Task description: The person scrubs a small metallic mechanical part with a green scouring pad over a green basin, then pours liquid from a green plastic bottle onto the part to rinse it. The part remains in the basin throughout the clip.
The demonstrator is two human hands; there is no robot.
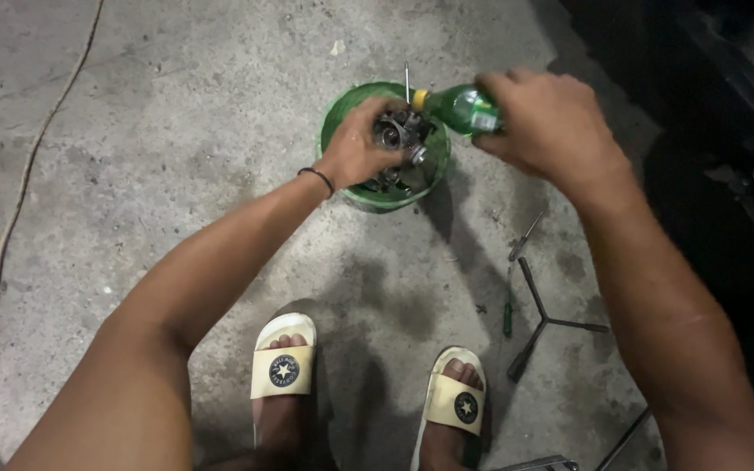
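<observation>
My left hand (355,148) grips a grey metal engine part (399,133) over a small green bucket (368,197) on the concrete floor. Tipped sideways in my right hand (551,122) is a green plastic bottle (460,108), its yellow neck pointing at the metal part. More metal pieces lie inside the bucket, partly hidden by the hand. A thin metal rod sticks up at the bucket's far rim.
A black three-arm wrench (544,323) and a green-handled screwdriver (511,288) lie on the floor to the right. My feet in pale sandals (284,366) stand below. A cord (10,218) runs along the left. Dark machinery (743,157) fills the right edge.
</observation>
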